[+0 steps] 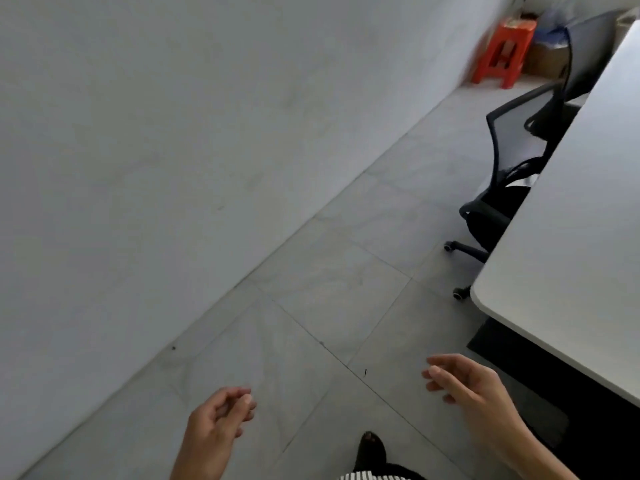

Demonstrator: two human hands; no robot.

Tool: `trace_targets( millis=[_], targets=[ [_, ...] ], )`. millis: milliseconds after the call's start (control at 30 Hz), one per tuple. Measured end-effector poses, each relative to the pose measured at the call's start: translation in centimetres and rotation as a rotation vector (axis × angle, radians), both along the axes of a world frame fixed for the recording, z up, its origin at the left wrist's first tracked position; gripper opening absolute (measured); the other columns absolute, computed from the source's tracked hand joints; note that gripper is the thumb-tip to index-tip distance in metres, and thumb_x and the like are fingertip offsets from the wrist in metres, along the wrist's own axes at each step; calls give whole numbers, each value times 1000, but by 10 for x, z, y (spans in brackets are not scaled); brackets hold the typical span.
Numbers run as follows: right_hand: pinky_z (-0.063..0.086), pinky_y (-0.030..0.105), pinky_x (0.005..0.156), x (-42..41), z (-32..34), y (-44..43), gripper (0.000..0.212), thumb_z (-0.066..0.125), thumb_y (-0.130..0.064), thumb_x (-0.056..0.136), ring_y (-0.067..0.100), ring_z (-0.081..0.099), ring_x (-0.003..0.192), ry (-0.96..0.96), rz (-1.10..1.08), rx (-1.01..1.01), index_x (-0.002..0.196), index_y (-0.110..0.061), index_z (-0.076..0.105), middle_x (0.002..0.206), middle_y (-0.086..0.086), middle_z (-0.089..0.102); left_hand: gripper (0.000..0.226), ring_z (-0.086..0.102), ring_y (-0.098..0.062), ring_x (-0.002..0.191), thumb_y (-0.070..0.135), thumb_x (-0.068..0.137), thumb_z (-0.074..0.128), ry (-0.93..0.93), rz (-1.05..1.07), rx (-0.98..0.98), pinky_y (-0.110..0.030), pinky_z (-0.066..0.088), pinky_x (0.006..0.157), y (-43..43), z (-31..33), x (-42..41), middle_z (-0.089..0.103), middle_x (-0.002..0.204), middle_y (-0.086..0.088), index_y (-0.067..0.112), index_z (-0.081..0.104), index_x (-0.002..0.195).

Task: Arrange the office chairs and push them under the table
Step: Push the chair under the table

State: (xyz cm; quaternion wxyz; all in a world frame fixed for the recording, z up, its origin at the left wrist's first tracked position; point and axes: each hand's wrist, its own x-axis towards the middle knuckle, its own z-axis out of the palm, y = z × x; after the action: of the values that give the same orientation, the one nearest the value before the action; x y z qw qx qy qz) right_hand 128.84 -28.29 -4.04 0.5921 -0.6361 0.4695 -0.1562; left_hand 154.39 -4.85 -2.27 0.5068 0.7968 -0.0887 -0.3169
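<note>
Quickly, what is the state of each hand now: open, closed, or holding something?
Left hand: open, fingers loosely curled, holding nothing.
Right hand: open, fingers relaxed, holding nothing.

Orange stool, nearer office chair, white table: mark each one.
orange stool (516, 29), head view, on its seat.
nearer office chair (517, 140), head view, on its mesh backrest.
white table (581, 220), head view, on its bare top.
</note>
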Motion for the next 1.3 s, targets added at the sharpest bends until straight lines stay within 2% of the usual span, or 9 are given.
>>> trace_targets(
  millis=[67,167,233,300,400,500,733,1033,1300],
  targets=[
    [54,37,70,38,16,-36,21,69,-33,79,18,72,77,-18,33,-9,96,-20,69,84,-3,77,7,68,-24,72,4,85,63,-21,15,-15,-35,49,64,-25,8,30,74,67,-3,9,68,84],
    [54,24,63,88,29,-82,66,67,-75,54,13,72,74,-48,41,-58,95,-23,70,85,-2,77,4,69,-24,73,9,84,65,4,47,-28,-36,50,65,-58,10,71,75,69,-4,8,68,86],
    [54,22,61,118,26,-110,53,70,-64,64,16,72,75,-41,21,-81,94,-22,70,84,-1,77,10,69,-26,76,4,86,59,20,52,-21,-37,49,68,-83,3,102,75,69,-3,8,69,86],
    [53,23,60,145,17,-139,16,68,-30,81,21,72,77,-28,-36,-84,93,-19,70,82,0,77,12,69,-28,78,3,87,58,33,47,-7,-38,49,68,-112,-7,139,75,69,-4,8,69,86],
    [54,27,61,185,4,-179,12,63,-9,86,20,72,75,13,-121,-74,93,-17,70,80,0,77,6,68,-30,78,5,84,64,38,20,-9,-37,49,67,-170,-17,207,75,68,-4,9,69,84],
    [53,33,63,224,3,-215,12,62,-8,87,15,71,70,43,-224,-51,94,-15,70,79,-1,77,3,67,-30,75,6,82,67,21,-69,-21,-34,47,66,-238,-13,276,73,67,-3,7,68,84],
    [54,27,62,275,25,-297,15,62,-11,86,12,71,72,23,-429,-62,99,-17,67,83,-4,76,10,68,-27,77,3,86,58,-46,-418,-36,-34,49,64,-424,23,380,74,77,-8,6,67,89],
    [51,33,64,291,-4,-445,14,62,-11,87,16,72,71,37,-693,5,99,-14,69,80,0,77,11,70,-26,79,6,86,59,-9,-631,-36,-34,52,66,-647,12,391,75,76,-6,12,68,88],
    [56,28,66,305,20,-646,14,62,-13,86,16,71,75,17,-665,-74,99,-17,67,84,4,75,12,69,-28,80,5,87,58,-65,-614,-16,-37,52,67,-819,27,412,75,75,-8,9,68,88]
  ],
)
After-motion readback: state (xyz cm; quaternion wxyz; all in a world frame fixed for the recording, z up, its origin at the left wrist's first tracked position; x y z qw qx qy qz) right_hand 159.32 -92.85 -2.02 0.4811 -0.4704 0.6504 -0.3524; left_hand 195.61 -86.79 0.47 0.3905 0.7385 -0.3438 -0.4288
